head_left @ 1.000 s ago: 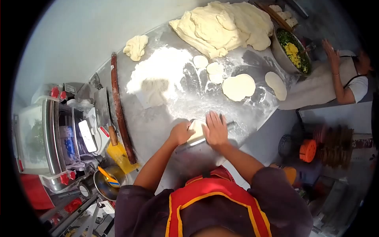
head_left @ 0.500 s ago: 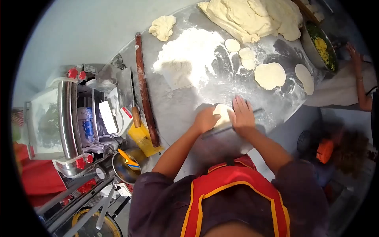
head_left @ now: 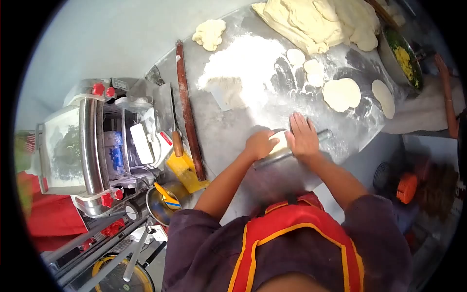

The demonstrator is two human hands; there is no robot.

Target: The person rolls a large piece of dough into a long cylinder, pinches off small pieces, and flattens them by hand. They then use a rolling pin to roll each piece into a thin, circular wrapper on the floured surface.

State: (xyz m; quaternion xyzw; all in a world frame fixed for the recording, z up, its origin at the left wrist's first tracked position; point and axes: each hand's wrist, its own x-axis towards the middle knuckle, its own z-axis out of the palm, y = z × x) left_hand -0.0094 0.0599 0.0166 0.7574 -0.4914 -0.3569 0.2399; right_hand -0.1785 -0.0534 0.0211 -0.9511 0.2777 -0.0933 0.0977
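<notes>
A small pale piece of dough [head_left: 278, 141] lies on the steel table between my hands. A slim grey rolling pin [head_left: 325, 136] crosses its near edge at a slant, its right end showing past my right hand. My left hand [head_left: 260, 145] is curled at the dough's left side, thumb over its edge; the fingertips are partly hidden. Stretched out flat, my right hand [head_left: 304, 137] lies over the rolling pin and the dough's right edge. Beyond them are a round flat dough piece [head_left: 341, 95], an oval one [head_left: 383, 99] and smaller pieces.
A large dough mass [head_left: 301, 22] and a dough lump [head_left: 209, 34] lie at the back, near scattered flour [head_left: 243, 61]. A long wooden rod [head_left: 186, 107] runs along the left. Far right stands a bowl of green and yellow filling [head_left: 404, 61], beside another person's arm [head_left: 446, 92].
The view has shifted, moving everything slightly right in the picture. The rolling pin has moved a little away from my body, onto the dough's near edge. Both hands stay by the dough.
</notes>
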